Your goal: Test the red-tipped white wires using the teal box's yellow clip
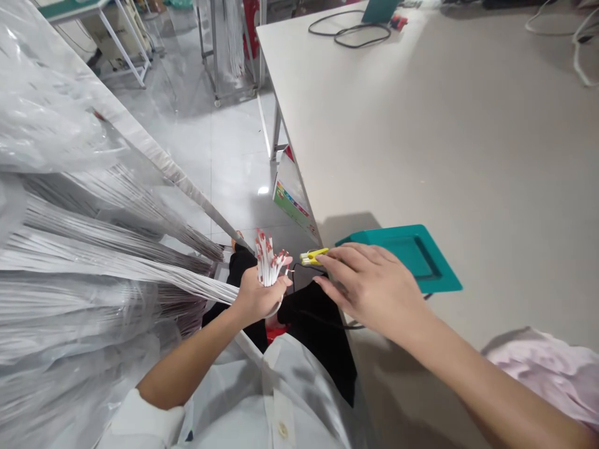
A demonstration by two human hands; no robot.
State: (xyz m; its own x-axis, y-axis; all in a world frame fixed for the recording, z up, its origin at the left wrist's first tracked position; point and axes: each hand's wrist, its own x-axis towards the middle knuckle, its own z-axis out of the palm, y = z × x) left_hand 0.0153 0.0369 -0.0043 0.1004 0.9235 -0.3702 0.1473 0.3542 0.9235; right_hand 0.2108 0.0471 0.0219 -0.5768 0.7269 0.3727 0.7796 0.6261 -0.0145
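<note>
My left hand (264, 298) is closed around a bundle of white wires (267, 268) with red tips pointing up. From this hand the long white strands run left toward the plastic-covered bundles. My right hand (374, 284) lies over the table edge, its thumb apart from its index finger. Its fingertips are at a yellow two-pronged piece (314, 257) with pale ends, which juts past the edge toward the wire tips. Under and behind the hand sits a teal plate (437, 274) with a recessed rectangle, partly covered by my fingers.
Plastic-covered wire bundles (93, 249) fill the left side, with a slanting rail (173, 171) above them. To the right stretches a pale table (444, 137). Black cable (362, 43) lies at its far end, pink cloth (543, 368) at near right. A wheeled rack (229, 93) stands beyond.
</note>
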